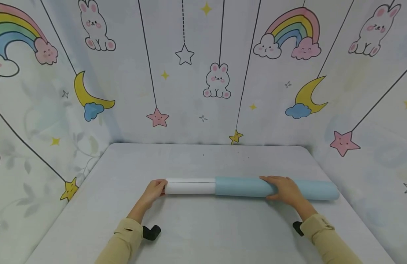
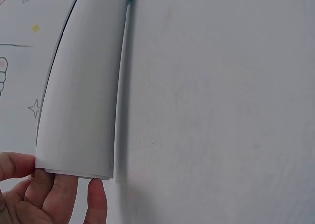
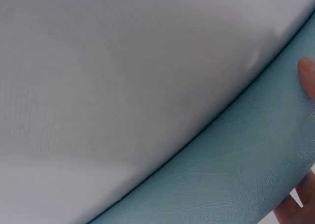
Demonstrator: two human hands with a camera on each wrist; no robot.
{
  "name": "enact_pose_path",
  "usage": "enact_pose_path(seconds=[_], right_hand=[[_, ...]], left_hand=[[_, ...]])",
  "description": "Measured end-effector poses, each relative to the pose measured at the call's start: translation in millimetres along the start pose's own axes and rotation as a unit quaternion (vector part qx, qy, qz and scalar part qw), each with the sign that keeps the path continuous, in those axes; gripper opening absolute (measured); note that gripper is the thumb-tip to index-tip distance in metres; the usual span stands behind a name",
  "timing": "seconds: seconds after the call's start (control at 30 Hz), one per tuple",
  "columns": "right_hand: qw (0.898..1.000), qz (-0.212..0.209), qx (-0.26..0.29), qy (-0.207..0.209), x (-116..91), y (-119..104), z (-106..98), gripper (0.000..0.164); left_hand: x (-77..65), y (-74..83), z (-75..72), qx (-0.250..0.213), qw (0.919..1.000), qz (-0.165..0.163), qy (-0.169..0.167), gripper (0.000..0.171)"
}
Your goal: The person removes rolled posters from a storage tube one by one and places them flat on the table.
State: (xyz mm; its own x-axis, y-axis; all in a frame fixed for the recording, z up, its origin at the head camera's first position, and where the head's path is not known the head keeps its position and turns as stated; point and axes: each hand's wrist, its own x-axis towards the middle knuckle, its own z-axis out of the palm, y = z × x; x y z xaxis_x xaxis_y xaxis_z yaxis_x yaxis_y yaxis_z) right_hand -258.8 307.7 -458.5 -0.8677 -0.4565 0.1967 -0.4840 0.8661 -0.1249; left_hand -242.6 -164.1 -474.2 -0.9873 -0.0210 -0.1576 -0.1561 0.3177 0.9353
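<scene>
A long light-blue tube with a creased, leathery surface lies across the table, and a white paper roll sticks out of its left end. My left hand holds the roll's free end, thumb and fingers at its rim; the left wrist view shows the layered edge of the white roll against the fingers. Farther right, my right hand grips the blue tube from above. Close up in the right wrist view, fingertips lie on the blue surface. How far the roll reaches inside is hidden.
The table has a white cover, and its back edge meets a curtain printed with rabbits, stars and rainbows. Black wrist-camera pieces hang below both beige sleeves.
</scene>
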Motion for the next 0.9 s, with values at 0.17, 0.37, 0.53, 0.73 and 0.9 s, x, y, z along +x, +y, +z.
enact_pose_path(seconds=[0.17, 0.37, 0.53, 0.73, 0.9], right_hand=[[1.000, 0.003, -0.001, 0.004, -4.7, 5.9, -2.2, 0.076], [1.000, 0.016, -0.001, 0.005, -7.7, 12.4, -1.4, 0.077], [1.000, 0.022, 0.003, 0.002, -7.4, 11.0, -3.8, 0.077], [1.000, 0.027, -0.003, -0.002, -7.5, 9.5, -5.9, 0.076], [1.000, 0.030, 0.007, 0.000, -8.9, 11.4, -3.6, 0.077]], left_hand=[[0.9, -1.9, -0.1, 0.002, 1.0000, -0.002, 0.004, 0.037], [1.8, -4.3, -0.2, 0.001, 1.0000, 0.000, 0.005, 0.036], [1.7, -4.4, -0.2, 0.013, 0.9999, 0.007, 0.007, 0.038], [2.0, -3.0, 0.7, 0.032, 0.9993, 0.017, 0.013, 0.039], [3.4, -4.2, 2.4, 0.052, 0.9982, 0.019, 0.023, 0.041]])
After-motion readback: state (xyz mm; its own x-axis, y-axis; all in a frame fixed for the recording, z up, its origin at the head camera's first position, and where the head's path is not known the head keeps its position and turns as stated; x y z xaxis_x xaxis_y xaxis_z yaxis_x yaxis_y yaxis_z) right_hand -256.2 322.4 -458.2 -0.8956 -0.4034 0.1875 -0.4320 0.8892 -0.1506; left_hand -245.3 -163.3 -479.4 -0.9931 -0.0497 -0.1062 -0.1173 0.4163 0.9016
